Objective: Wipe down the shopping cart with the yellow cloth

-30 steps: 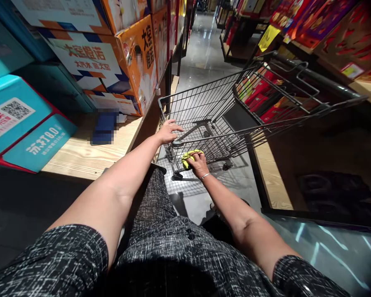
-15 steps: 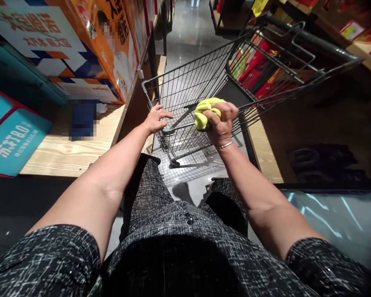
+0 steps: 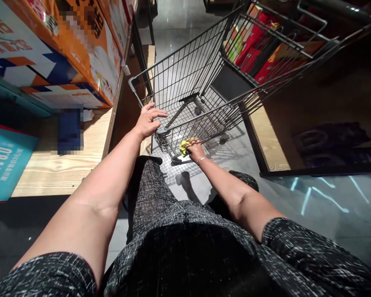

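A grey wire shopping cart point(image 3: 204, 115) stands tilted in my view, its front end towards me. My left hand point(image 3: 149, 119) rests over the cart's front top rim, near the corner, with the fingers stretched out and apart. Low at the cart's front side, my right hand point(image 3: 195, 148) is closed round a bunched yellow cloth point(image 3: 183, 147). The cloth is at the wire side near the lower frame; whether it touches the wires I cannot tell. A thin bracelet point(image 3: 201, 160) circles my right wrist.
On the left a wooden shelf point(image 3: 58, 173) holds orange boxes point(image 3: 89, 53) and a teal box point(image 3: 9, 165). Another wooden-edged shelf point(image 3: 267, 140) stands at the right. Red packages point(image 3: 256, 45) show behind the cart's far end. Grey floor point(image 3: 173, 24) runs beyond.
My right hand has moved down and left with the yellow cloth, from above the cart's top rim to its lower side. My left hand stays on the front rim.
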`<state>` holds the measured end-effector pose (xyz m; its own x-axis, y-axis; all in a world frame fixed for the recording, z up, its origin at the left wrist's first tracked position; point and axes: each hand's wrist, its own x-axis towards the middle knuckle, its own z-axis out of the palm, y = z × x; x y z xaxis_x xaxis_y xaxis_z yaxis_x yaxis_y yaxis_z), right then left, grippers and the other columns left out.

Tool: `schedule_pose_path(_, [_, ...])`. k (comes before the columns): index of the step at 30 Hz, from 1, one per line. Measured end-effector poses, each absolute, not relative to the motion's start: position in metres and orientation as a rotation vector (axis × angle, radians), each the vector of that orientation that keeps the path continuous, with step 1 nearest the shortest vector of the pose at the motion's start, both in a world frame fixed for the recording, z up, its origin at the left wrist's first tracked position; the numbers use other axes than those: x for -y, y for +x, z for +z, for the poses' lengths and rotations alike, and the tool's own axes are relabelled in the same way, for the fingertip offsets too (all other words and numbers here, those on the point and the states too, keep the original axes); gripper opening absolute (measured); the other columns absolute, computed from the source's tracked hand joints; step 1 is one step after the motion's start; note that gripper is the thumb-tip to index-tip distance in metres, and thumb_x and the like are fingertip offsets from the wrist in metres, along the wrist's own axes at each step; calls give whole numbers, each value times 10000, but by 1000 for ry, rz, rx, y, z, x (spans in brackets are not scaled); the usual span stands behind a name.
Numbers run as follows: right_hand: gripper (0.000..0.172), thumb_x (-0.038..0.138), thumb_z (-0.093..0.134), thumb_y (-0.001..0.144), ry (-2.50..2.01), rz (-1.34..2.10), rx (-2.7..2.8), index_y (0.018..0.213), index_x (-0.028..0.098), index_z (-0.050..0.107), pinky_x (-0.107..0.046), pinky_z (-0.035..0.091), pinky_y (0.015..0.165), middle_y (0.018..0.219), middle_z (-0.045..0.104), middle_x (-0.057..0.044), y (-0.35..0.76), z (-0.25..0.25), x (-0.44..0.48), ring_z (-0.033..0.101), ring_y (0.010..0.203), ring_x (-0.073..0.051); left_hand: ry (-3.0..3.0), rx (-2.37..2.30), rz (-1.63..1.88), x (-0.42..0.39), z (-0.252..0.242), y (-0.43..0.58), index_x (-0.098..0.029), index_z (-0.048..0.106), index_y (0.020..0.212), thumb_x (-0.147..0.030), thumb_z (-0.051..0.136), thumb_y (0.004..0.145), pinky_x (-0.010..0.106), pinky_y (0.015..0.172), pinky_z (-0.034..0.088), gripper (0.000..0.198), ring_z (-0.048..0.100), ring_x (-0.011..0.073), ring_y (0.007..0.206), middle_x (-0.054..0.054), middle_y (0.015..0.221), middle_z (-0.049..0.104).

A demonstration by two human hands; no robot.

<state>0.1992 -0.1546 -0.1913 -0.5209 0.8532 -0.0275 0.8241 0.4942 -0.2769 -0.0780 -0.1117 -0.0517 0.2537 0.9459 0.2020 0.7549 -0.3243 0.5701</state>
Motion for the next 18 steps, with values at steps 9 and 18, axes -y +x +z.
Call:
schedule_pose_path(9, [232,389,564,975,-1208,-227,2052,1093,306,745,-502,405,1062,1229,567,-68,265,-56,117,442,1245,-279,2188,-1574,685,112,-45,-81,-275,780,1071,-151,501,658,565,1271,202,514,391,268,1449,-34,1240,751])
schedule_pose_path(18, [339,128,515,884,-1386,-192,2262,1168,202,685,-467,441,915,1258,591,-141,201,-28,120,458,1110,-295,2149,-1613,680,115,-45,-78,-278,781,1105,-154,505,661,577,1262,233,537,339,290,1474,-32,1246,744])
